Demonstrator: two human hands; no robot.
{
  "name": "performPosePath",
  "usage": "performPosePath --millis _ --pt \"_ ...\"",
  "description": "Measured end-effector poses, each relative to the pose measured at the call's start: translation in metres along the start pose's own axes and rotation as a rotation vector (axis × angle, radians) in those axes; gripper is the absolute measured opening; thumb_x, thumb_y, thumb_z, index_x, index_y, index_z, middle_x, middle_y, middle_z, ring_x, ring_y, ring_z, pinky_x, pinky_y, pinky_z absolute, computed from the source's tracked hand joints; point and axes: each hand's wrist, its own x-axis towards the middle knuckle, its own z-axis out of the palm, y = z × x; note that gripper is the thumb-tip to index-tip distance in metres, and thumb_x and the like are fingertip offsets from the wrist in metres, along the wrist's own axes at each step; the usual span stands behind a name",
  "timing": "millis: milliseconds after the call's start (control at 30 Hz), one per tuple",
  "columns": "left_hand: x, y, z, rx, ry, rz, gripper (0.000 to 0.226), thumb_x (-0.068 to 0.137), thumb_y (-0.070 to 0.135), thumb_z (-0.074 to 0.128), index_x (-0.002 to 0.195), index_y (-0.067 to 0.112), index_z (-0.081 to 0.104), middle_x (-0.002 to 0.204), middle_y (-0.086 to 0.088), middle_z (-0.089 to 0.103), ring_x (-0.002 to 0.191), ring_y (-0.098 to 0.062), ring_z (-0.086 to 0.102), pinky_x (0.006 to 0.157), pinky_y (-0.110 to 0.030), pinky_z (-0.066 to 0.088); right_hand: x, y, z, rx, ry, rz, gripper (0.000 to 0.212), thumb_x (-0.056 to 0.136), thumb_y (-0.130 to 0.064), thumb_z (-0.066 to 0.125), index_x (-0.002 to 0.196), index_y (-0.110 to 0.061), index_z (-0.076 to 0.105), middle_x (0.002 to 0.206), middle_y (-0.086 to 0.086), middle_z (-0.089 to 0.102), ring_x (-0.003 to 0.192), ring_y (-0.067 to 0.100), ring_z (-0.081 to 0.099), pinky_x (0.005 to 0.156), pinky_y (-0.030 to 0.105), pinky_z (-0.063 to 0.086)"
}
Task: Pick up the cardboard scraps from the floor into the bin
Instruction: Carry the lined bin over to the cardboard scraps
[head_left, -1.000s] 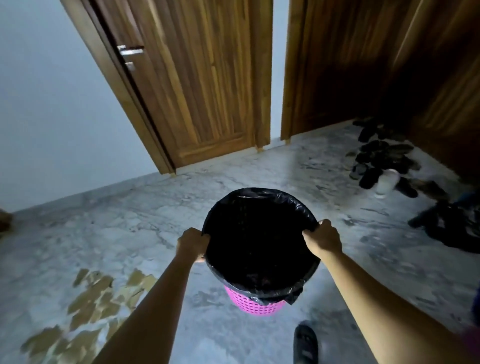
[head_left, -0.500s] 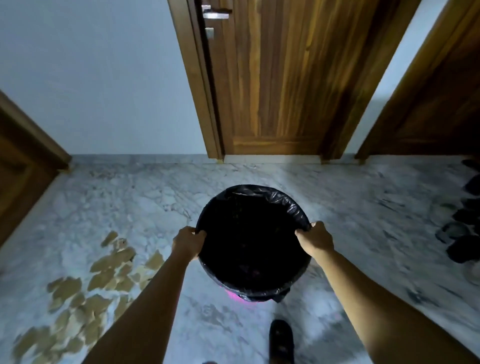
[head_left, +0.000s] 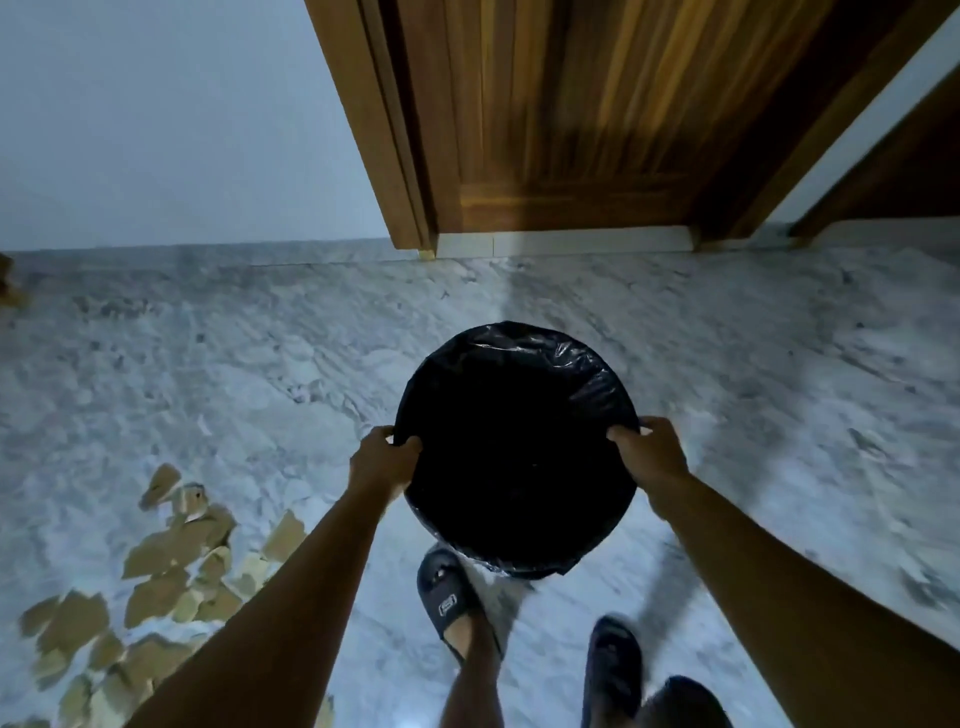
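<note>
A round bin (head_left: 519, 364) lined with a black plastic bag hangs in front of me, above the marble floor. My left hand (head_left: 383, 462) grips its left rim and my right hand (head_left: 650, 451) grips its right rim. Its inside is dark, so I cannot see any contents. Several brown cardboard scraps (head_left: 166, 551) lie scattered on the floor at the lower left, partly hidden by my left forearm.
A wooden door (head_left: 571, 130) and its frame stand straight ahead, with a pale wall (head_left: 182, 119) to the left. My feet in dark slippers (head_left: 447, 597) are below the bin. Grey marble floor (head_left: 779, 389) spreads to the right.
The view has swung left and down: the shoes at the right are gone from sight, and my feet and more of the scraps now show. Both hands keep their hold on the bin.
</note>
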Motion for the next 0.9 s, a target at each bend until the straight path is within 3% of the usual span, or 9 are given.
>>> performPosePath --millis 167,267,400,467,633,767,900 --pt "0.127 -0.013 0.056 -0.061 -0.071 -0.095 0.070 0.057 0.049 0.063 0.122 0.023 0.058 0.114 -0.011 0.068 0.100 -0.031 0.068 0.088 -0.049 0.057 0.109 0.018 0.053 0.044 0.026 0.060 0.054 0.088 -0.031 0.068 0.135 -0.021 0.045 0.114 0.010 0.058 0.100 0.029 0.061 0.086 0.041 0.054" --pt "0.192 -0.024 0.096 -0.140 -0.077 -0.116 0.073 0.054 0.050 0.064 0.123 0.028 0.055 0.115 -0.008 0.065 0.101 -0.028 0.067 0.089 -0.049 0.057 0.180 0.033 0.081 0.051 0.015 0.076 0.056 0.087 -0.030 0.069 0.136 -0.022 0.043 0.117 0.013 0.058 0.103 0.033 0.062 0.094 0.049 0.054" --pt "0.249 -0.035 0.143 -0.174 -0.025 -0.111 0.061 0.060 0.044 0.064 0.119 0.033 0.054 0.106 -0.005 0.069 0.096 -0.026 0.069 0.088 -0.049 0.057 0.253 0.057 0.105 0.016 0.015 0.055 0.058 0.081 -0.033 0.070 0.133 -0.023 0.045 0.117 0.013 0.061 0.102 0.031 0.063 0.093 0.049 0.054" --pt "0.257 -0.038 0.159 -0.122 -0.002 -0.069 0.053 0.073 0.036 0.065 0.124 0.029 0.052 0.106 -0.002 0.068 0.096 -0.025 0.069 0.090 -0.046 0.057 0.271 0.070 0.112 0.000 0.012 0.035 0.059 0.081 -0.033 0.069 0.133 -0.022 0.045 0.117 0.013 0.062 0.102 0.031 0.064 0.093 0.049 0.054" --pt "0.254 -0.041 0.172 -0.050 0.033 -0.005 0.049 0.087 0.027 0.059 0.135 0.026 0.047 0.122 -0.002 0.065 0.107 -0.025 0.064 0.096 -0.044 0.052 0.273 0.083 0.120 -0.084 0.037 -0.030 0.065 0.086 -0.033 0.070 0.142 -0.019 0.039 0.130 0.014 0.057 0.110 0.033 0.060 0.088 0.042 0.052" --pt "0.228 -0.024 0.160 0.051 0.024 0.038 0.052 0.090 0.027 0.061 0.140 0.021 0.045 0.133 -0.008 0.058 0.122 -0.029 0.055 0.101 -0.037 0.045 0.241 0.071 0.114 -0.183 0.061 -0.118 0.070 0.086 -0.027 0.069 0.147 -0.019 0.036 0.144 0.016 0.043 0.123 0.038 0.052 0.097 0.048 0.050" --pt "0.184 0.005 0.132 0.106 -0.042 0.079 0.054 0.091 0.030 0.061 0.141 0.018 0.045 0.138 -0.010 0.054 0.126 -0.027 0.053 0.100 -0.036 0.043 0.188 0.041 0.093 -0.294 -0.055 -0.207 0.077 0.080 -0.037 0.067 0.148 -0.023 0.034 0.144 0.013 0.041 0.126 0.036 0.051 0.097 0.053 0.051"
